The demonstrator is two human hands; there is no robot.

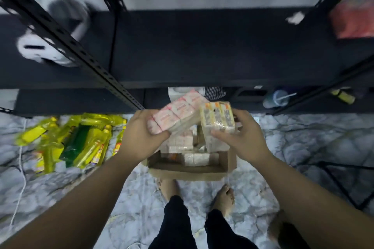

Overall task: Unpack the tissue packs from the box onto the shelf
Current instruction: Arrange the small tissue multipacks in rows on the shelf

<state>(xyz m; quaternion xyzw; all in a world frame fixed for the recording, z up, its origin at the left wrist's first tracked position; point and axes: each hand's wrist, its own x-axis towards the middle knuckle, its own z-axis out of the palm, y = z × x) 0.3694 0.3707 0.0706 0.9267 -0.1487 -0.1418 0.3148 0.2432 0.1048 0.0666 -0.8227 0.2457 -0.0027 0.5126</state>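
An open cardboard box point(188, 171) sits on the floor below me, with several tissue packs point(195, 158) still inside. My left hand point(139, 133) grips a pink-and-white wrapped tissue pack point(179, 112), held tilted above the box. My right hand point(245, 136) holds a second tissue pack point(217, 122) with orange labels, upright beside the first. Both packs hover just below the front edge of the black shelf point(202, 50), whose middle board is bare.
A white fan point(54, 30) lies on the shelf's left part and a red packet point(353, 19) at its right. Yellow and green bottles point(77, 139) in plastic wrap lie on the marble floor left of the box. A cup with a straw point(276, 98) stands on a lower shelf.
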